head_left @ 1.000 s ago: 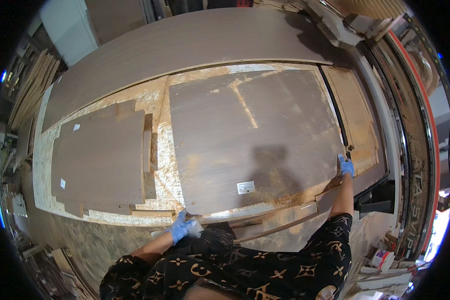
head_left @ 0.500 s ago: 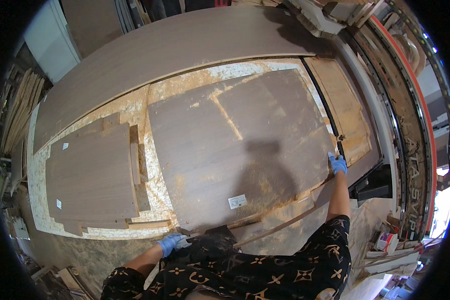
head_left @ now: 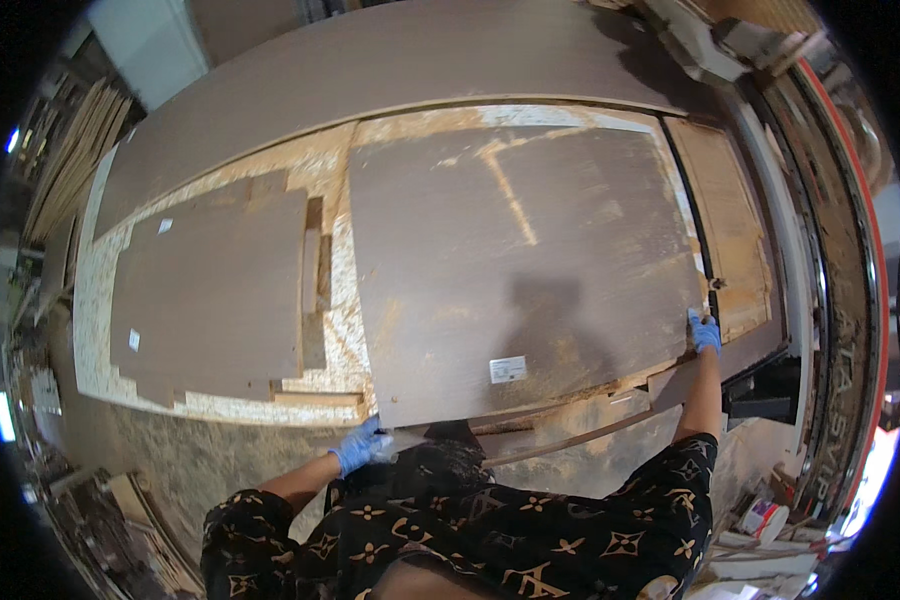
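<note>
A large brown wood panel [head_left: 440,260], dusted with sawdust and bearing a white label [head_left: 507,370], lies flat in front of me. My left hand [head_left: 360,447], in a blue glove, is closed at its near left corner; some of the fingertips are hidden. My right hand [head_left: 705,332], also gloved in blue, is closed on the panel's right edge near the front, with fingers bent over it. A narrow, sawdust-covered offcut [head_left: 722,215] lies to the right of the panel, past a dark gap.
Smaller stacked brown panels [head_left: 210,290] lie at left on the whitish, sawdust-strewn bed [head_left: 345,290]. A long brown sheet [head_left: 390,65] spans the far side. At right stands a machine gantry [head_left: 820,250] with a red edge. Thin wood strips [head_left: 580,440] stick out along the near edge.
My left hand has moved up and forward to the panel's near left corner. The right hand stays on the right edge. The whole view has shifted, so things appear farther right.
</note>
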The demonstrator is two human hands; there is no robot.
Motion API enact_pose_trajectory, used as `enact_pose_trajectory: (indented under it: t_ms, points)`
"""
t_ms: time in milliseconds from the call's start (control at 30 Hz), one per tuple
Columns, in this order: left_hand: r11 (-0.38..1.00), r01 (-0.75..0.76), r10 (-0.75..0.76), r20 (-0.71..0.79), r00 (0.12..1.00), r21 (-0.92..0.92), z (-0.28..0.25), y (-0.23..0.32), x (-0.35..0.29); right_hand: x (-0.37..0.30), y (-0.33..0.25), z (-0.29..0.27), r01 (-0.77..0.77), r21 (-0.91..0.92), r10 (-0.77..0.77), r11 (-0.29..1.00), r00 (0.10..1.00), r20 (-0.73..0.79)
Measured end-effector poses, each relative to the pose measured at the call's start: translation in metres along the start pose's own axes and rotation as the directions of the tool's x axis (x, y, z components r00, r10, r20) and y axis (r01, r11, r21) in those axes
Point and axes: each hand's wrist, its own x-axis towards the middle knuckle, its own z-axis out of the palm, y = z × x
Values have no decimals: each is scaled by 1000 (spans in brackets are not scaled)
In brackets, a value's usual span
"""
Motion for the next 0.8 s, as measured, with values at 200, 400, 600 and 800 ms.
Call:
enact_pose_trajectory:
  t_ms: [200, 400, 600, 800]
  points:
    - [923, -136, 216, -193, 957, 359, 6, 83, -50, 31, 30, 21, 68, 341, -106, 937, 990, 94]
    - [963, -86, 192, -422, 886, 256, -5, 137, -122, 17, 30, 51, 103, 410, -191, 906, 965, 178]
    - [945, -62, 277, -681, 678, 322, -74, 78, -221, -134, -58, 82, 117, 449, -240, 886, 944, 228]
    - [964, -253, 175, -922, 345, 88, -197, -10, -320, -309, -153, 137, 175, 773, -490, 610, 849, 195]
